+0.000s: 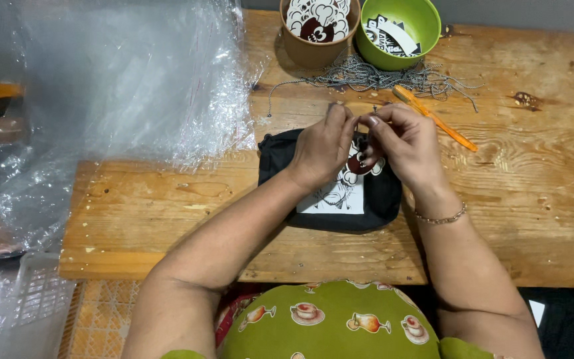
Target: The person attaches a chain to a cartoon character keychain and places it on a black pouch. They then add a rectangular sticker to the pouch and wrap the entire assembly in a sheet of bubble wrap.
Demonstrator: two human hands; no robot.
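A small black pouch (377, 199) with a white printed panel lies on the wooden table (167, 206) in front of me. Both my hands hover over its top edge. My left hand (323, 146) and my right hand (403, 143) pinch together at a small dark charm with a bit of thin metal chain between the fingertips. What exactly each finger grips is partly hidden. A bracelet circles my right wrist.
A brown cup (317, 30) and a green bowl (398, 30) holding printed cut-outs stand at the back. A heap of thin ball chain (373, 76) and an orange cutter (436, 118) lie behind the pouch. Clear plastic sheeting (114, 86) covers the left; a white basket (21, 299) sits lower left.
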